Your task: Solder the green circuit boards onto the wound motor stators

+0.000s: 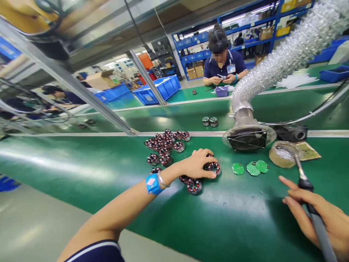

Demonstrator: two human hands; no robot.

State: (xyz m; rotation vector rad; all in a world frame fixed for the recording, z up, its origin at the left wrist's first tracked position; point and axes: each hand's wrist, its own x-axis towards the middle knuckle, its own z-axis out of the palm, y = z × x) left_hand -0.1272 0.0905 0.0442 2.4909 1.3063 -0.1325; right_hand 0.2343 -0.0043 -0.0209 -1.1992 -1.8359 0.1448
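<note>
My left hand [198, 164] reaches across the bench with its fingers curled round a motor stator [216, 168], a ring with dark windings and red and white parts. Close by, under the wrist, lie more stators [194, 186]. A soldering iron [317, 218] is in my right hand [328, 214], with the index finger stretched out. Its metal tip reaches over the rim of a round tan container [283, 160] with silvery stuff inside. Between the hands, several round green circuit boards [238, 168] lie flat, some overlapping.
A cluster of stators [163, 142] stands towards the bench's back left. An extractor fan [247, 140] with a silver duct [261, 72] stands behind the boards. Two board-topped stators [209, 121] sit beyond the ledge. A co-worker [225, 65] sits opposite. Blue bins [158, 91] stand behind.
</note>
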